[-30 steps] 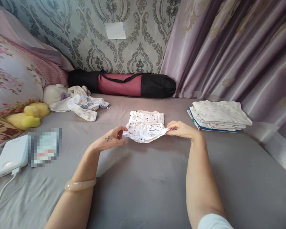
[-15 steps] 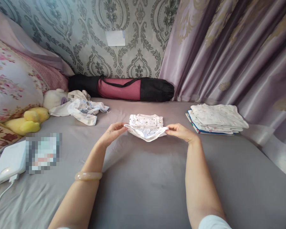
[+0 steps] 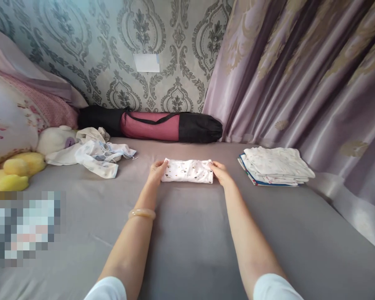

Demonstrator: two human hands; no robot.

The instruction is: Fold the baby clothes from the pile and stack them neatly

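A small white piece of baby clothing (image 3: 187, 171) with a fine dark print lies folded into a flat rectangle on the grey bed sheet (image 3: 187, 233). My left hand (image 3: 158, 171) grips its left end, thumb on top and the other fingers partly hidden. At the right end, my right hand (image 3: 219, 172) pinches the cloth the same way. A pale bangle (image 3: 141, 213) circles my left wrist.
A stack of folded clothes (image 3: 276, 166) lies to the right, below the purple curtain (image 3: 287, 75). Crumpled clothes (image 3: 96, 154) lie at the left near a yellow plush toy (image 3: 17, 168). Along the wall rests a black and pink rolled bag (image 3: 151, 125).
The near edge, held up before, has been folded away from me over the rest, making a closed rectangle. Both hands have moved to its ends, and the view has shifted slightly.
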